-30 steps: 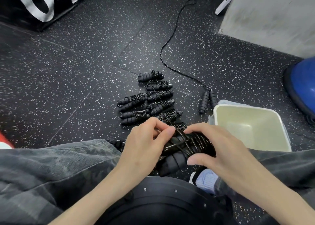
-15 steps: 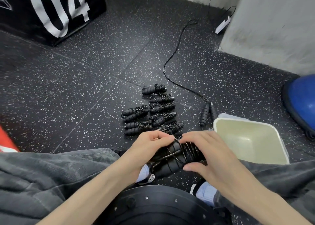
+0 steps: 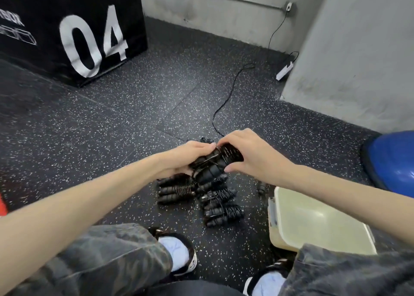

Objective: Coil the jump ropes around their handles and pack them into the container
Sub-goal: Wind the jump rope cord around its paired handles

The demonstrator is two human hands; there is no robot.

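**Both hands grasp a coiled jump rope above the pile on the floor**

The left hand and the right hand meet over the middle of the scene, each curled around one black coiled jump rope. The left hand's fingers wrap the bundle from the left, the fingertips touching the top of the coil. The right hand covers the far right end, its thumb tucked under the bundle. The rope's cord is wound around the paired handles, and the handle ends point down and toward the near side.

Directly below the hands lies the pile of coiled ropes on the speckled black floor, several bundles side by side and touching. Just right of the pile, near the person's right knee, stands the cream container, open at the top. A further rope's handles show between the pile and the container, mostly hidden under the right forearm, with its black cord trailing away across the floor to the far side.

Farther out, a black box marked "04" stands at the far left, a grey wall rises on the right, and a blue dome sits at the right edge.
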